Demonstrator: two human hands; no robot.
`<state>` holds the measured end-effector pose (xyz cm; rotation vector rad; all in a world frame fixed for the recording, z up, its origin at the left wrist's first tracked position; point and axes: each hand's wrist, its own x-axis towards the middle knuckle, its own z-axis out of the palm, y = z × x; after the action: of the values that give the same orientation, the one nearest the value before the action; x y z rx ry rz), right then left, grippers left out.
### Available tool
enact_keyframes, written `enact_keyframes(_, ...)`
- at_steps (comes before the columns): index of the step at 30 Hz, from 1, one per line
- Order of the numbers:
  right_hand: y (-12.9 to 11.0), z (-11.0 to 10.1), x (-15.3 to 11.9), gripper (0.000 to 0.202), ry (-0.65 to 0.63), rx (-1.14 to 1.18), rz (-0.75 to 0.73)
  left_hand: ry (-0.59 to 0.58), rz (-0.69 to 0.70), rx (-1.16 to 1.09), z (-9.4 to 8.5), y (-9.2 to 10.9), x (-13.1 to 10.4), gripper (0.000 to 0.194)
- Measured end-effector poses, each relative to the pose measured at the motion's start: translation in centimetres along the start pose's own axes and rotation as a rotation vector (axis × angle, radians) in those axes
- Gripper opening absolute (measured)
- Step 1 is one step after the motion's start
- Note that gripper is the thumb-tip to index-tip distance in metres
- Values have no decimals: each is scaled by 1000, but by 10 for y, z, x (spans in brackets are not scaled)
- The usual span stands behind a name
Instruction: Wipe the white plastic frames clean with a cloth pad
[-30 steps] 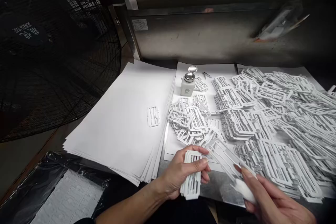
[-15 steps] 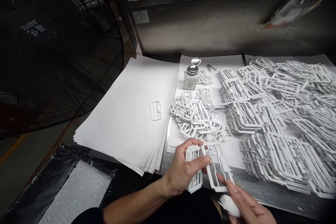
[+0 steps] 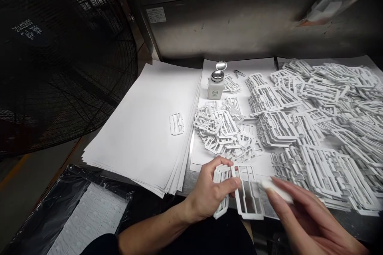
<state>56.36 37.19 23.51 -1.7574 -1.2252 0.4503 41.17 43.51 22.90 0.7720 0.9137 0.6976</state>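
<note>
Gripping a stack of white plastic frames [image 3: 222,191] above the tabletop's [image 3: 299,215] near edge, the left hand [image 3: 209,193] fans one frame [image 3: 247,193] outward while the right hand [image 3: 302,219] pinches a white pad [image 3: 277,189] beside it.

Both hands are bare and ungloved, the left hand [image 3: 209,195] on a bare forearm that ends in a dark sleeve edge near the black plastic sheet [image 3: 64,191], the right hand [image 3: 311,223] showing long, pale nails.

One bottle [image 3: 216,86], one paper stack [image 3: 146,127], frames [image 3: 314,127] too many to count.
</note>
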Motion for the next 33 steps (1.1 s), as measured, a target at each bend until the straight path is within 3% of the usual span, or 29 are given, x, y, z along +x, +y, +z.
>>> enact_keyframes(3, -13, 16, 19, 17, -89, -137, -508, 19, 70, 128, 1, 3, -3, 18)
enact_keyframes(5, -7, 18, 27, 19, -101, -227, -661, 38, 113, 202, 1, 5, -5, 16)
enact_keyframes(8, 9, 9, 31, 19, -38, -371, -572, 11, 105, 205, -1, 8, -5, 13)
enact_keyframes(11, 13, -3, 30, 16, 17, -369, -428, -34, 25, 134, -3, 8, -4, 18)
enact_keyframes(15, -3, 1, 30, 18, 14, -291, -462, -38, -28, 100, -2, 8, -1, 26)
enact_keyframes(21, -11, 20, 32, 18, -144, -177, -560, -27, -13, 98, 0, 3, 0, 26)
enact_keyframes(26, -6, 14, 29, 17, -64, -224, -451, -104, -83, -45, -2, -1, 2, 32)
enact_keyframes(30, -10, 14, 25, 18, -131, -173, -513, -124, -67, -82, -4, -1, 5, 32)
enact_keyframes(33, -9, 16, 24, 15, -177, -126, -441, -168, -118, -84, -8, 0, 9, 35)
